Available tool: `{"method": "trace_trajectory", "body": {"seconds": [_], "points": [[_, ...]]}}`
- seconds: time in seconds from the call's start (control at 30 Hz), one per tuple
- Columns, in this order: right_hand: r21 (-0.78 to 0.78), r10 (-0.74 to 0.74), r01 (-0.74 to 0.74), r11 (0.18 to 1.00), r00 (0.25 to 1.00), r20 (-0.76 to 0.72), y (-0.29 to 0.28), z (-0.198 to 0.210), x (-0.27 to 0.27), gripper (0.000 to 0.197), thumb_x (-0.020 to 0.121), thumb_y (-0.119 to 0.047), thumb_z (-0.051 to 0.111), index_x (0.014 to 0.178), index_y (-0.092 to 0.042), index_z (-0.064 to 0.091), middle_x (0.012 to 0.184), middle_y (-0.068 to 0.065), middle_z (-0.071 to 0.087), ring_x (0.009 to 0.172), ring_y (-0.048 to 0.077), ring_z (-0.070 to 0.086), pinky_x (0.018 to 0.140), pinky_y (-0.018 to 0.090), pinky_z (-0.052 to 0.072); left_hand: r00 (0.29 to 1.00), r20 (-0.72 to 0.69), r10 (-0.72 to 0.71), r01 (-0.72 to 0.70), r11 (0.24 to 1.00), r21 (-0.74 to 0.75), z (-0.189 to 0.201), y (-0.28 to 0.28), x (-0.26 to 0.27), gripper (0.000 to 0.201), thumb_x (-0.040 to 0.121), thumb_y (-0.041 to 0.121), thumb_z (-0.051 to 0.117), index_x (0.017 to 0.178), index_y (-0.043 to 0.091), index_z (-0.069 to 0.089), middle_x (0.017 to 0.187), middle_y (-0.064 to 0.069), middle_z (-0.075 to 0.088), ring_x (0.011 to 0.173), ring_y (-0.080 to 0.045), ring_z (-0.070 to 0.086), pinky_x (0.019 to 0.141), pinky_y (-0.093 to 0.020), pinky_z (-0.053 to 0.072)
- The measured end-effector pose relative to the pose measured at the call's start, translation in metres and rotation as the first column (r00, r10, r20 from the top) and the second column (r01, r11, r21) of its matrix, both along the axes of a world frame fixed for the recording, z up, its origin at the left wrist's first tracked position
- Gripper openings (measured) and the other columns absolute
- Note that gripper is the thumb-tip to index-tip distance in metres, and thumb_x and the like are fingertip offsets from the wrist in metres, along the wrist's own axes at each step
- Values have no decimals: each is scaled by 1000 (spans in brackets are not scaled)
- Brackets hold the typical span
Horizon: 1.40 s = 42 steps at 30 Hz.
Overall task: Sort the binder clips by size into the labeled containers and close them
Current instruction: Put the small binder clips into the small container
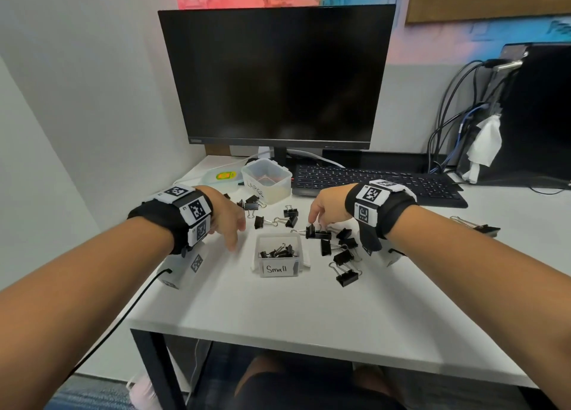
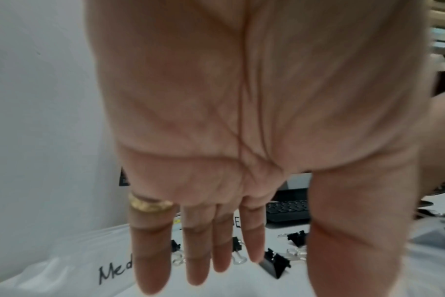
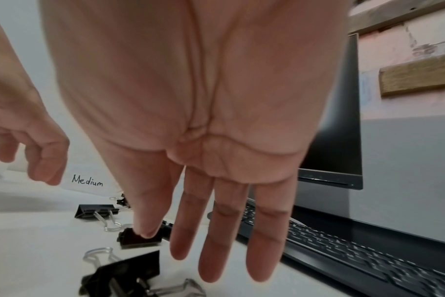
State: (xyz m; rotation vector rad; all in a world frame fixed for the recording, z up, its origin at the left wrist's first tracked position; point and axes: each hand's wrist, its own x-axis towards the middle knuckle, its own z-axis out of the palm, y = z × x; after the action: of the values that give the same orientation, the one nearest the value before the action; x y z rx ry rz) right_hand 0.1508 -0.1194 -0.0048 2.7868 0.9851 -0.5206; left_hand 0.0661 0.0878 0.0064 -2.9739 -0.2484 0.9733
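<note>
White desk (image 1: 278, 310) against grey wall, black monitor (image 1: 275, 75) behind. Your left hand (image 1: 227, 221) fingers straight, holding nothing. Your right hand (image 1: 327, 207) fingers extended, thumb touching black binder clip (image 1: 312, 231) beside clear "Small" container (image 1: 279, 255).

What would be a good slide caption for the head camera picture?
Right hand touches a binder clip beside the half-filled Small container; left hand hovers open.

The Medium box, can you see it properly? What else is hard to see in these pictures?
- Medium box: head view, left hand and wristband cover it; wrist views show little beyond its label.
- Large box: contents blurry behind its cloudy wall.
- Clip at the desk's right: partly behind the right forearm.
- Small box: clips too tangled to count.
</note>
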Motion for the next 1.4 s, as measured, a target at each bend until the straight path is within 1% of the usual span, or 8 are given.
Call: {"method": "trace_trajectory", "body": {"seconds": [0.2, 0.5, 0.77, 0.9, 1.1, 1.2, 1.27, 1.4], "points": [[-64, 44, -43, 997, 999, 15, 23, 0, 2, 46, 94, -9, 49, 135, -28, 52, 138, -1, 51, 121, 20, 52, 105, 33, 43, 999, -24, -39, 43, 983, 178, -3, 12, 0, 68, 90, 35, 57, 148, 22, 25, 147, -3, 39, 127, -20, 47, 101, -29, 38], [-142, 124, -118, 983, 992, 34, 48, 2, 9, 49, 97, -14, 46, 144, -26, 41, 146, 0, 42, 129, 21, 46, 107, 32, 40, 999, 35, -30, 24, 986, 168, -10, 33, 13, 65, 89, 36, 57, 146, 27, 28, 142, -3, 47, 124, -21, 51, 103, -32, 41], [-179, 155, -146, 973, 987, 37, 59, -6, 25, 41, 96, -18, 49, 137, -26, 52, 140, -5, 50, 126, 17, 48, 104, 27, 39, 987, 128, -92, 56, 963, 264, -5, 36, 32, 61, 91, 33, 51, 147, 26, 27, 139, -4, 49, 114, -22, 54, 84, -27, 40], [-154, 143, -140, 978, 990, 14, 60, -4, 28, 39, 96, -14, 47, 133, -23, 57, 135, -7, 55, 123, 16, 51, 103, 26, 40, 992, 91, -85, 59, 966, 253, 1, 33, 45, 64, 93, 35, 51, 149, 28, 23, 144, -4, 43, 120, -23, 52, 89, -26, 42], [-133, 110, -115, 984, 993, -42, 47, 2, 39, 45, 94, -8, 44, 133, -28, 55, 129, -3, 59, 113, 17, 59, 101, 33, 47, 989, -19, -147, 148, 959, 242, 8, 16, 55, 59, 96, 28, 45, 148, 39, 19, 104, 2, 60, 73, -17, 51, 49, -14, 33], [-167, 98, -106, 980, 994, -54, 41, 3, 39, 44, 95, -10, 44, 133, -28, 55, 128, -3, 58, 114, 17, 59, 102, 34, 46, 978, -108, -178, 199, 949, 243, 3, 9, 58, 56, 100, 26, 40, 151, 31, 18, 145, 3, 41, 111, -20, 51, 81, -18, 42], [-160, 75, -83, 984, 996, -56, 39, 2, 39, 42, 95, -11, 45, 131, -29, 57, 113, -5, 63, 103, 15, 62, 99, 32, 48, 975, -137, -177, 205, 952, 227, -3, 9, 59, 55, 100, 25, 40, 151, 28, 20, 155, 4, 28, 133, -19, 39, 99, -24, 34], [-99, 52, -62, 993, 994, -92, 38, 2, 41, 36, 96, -10, 46, 124, -25, 64, 73, -17, 50, 86, 13, 57, 87, 25, 46, 976, -134, -173, 189, 975, 117, -6, 8, 58, 54, 100, 24, 43, 150, 30, 24, 155, 5, 25, 137, -18, 35, 102, -26, 34]]}}
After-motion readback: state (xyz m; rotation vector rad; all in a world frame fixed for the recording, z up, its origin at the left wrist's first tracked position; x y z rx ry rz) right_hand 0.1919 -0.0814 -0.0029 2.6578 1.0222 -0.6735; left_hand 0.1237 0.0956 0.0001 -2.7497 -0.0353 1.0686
